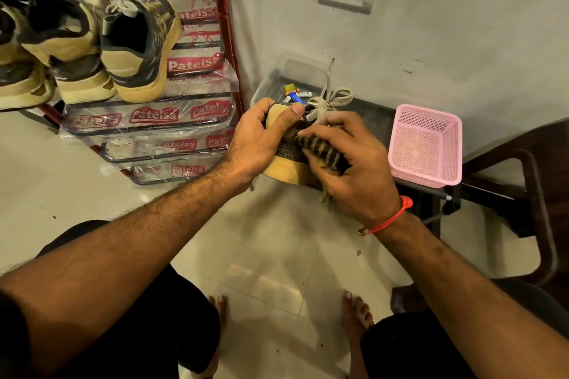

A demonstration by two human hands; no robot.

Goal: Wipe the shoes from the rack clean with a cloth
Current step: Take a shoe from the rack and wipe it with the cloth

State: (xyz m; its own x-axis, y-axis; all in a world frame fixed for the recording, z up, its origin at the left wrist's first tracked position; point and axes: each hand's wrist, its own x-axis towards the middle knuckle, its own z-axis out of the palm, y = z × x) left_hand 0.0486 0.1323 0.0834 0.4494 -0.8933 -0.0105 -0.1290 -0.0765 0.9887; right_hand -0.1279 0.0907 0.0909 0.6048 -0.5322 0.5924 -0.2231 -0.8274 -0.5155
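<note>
The wiping step looks to be in hand on one shoe [284, 151], held in the air in front of the person, just ahead of the dark tabletop [374, 120]; the left hand [258, 140] grips its yellow end, thumb laid across the top; the right hand [348, 160] curls round a striped cloth [320, 148] and presses it to the shoe's side. The next move probably calls for turning the shoe in the left hand so the cloth reaches an unwiped face; three more shoes [89, 40] wait on the rack [197, 95] to the left. Room is tight on the right; a pink basket [426, 144] sits at the tabletop's near edge, just beside the right hand, and small clutter lies behind the laces [331, 101]; open floor [268, 255] lies below.
</note>
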